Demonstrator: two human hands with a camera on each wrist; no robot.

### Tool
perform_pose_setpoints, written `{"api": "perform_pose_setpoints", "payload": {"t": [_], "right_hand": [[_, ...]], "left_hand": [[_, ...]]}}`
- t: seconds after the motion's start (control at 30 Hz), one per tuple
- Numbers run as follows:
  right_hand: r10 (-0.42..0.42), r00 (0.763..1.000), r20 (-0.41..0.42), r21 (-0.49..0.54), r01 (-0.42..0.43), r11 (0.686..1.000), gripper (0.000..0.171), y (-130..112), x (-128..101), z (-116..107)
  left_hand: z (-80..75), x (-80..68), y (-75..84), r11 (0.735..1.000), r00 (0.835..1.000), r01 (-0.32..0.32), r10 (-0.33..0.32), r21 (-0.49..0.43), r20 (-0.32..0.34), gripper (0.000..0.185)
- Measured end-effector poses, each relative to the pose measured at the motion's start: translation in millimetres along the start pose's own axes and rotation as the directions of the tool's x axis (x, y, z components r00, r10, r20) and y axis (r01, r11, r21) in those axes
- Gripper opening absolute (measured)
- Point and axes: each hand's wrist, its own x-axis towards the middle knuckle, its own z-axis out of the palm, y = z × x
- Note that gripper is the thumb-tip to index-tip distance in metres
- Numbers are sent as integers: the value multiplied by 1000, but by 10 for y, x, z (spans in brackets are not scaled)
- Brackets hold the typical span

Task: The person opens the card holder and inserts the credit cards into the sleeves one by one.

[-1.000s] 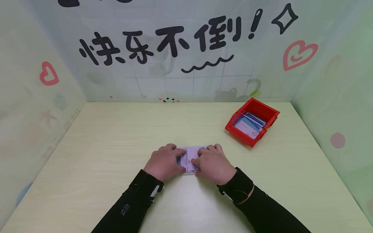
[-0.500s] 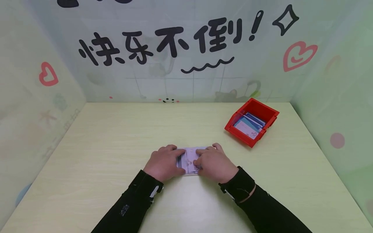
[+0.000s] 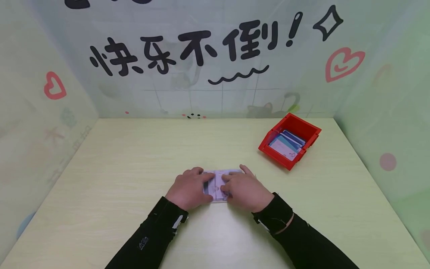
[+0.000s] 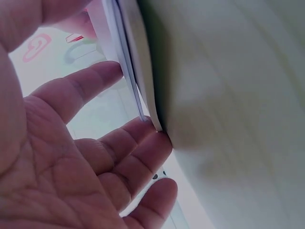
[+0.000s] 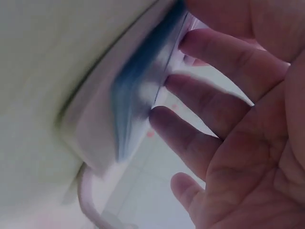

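A flat, pale lilac, layered booklet-like thing (image 3: 218,183) lies on the table between both hands. My left hand (image 3: 189,188) holds its left end, thumb at the near side and index finger on top. In the left wrist view, other fingertips touch the edge of its layers (image 4: 127,47). My right hand (image 3: 249,191) presses fingertips onto its right part, with the little finger raised. In the right wrist view, a blue-edged stack of what look like cards (image 5: 121,112) sits on a whitish base, under three fingertips. The hands hide both ends of the booklet-like thing.
A red open bin (image 3: 277,160) stands tilted at the back right, with several blue and pink cards (image 3: 284,148) inside. The pale wood table (image 3: 134,157) meets printed walls (image 3: 168,101) at the back and sides.
My right hand's fingers have shifted slightly over the top of the booklet-like thing, and its little finger has lifted. My left hand stays in place.
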Motion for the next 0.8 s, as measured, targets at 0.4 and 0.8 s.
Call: {"api": "perform_pose_setpoints", "payload": {"t": [0.4, 0.8], "right_hand": [[133, 987, -85, 85, -126, 988, 26, -60, -32, 33], [167, 981, -100, 211, -143, 967, 31, -128, -3, 95]], "left_hand": [[-8, -40, -26, 1000, 1000, -22, 22, -17, -5, 65], [0, -44, -44, 1000, 1000, -25, 25, -19, -15, 66]]}}
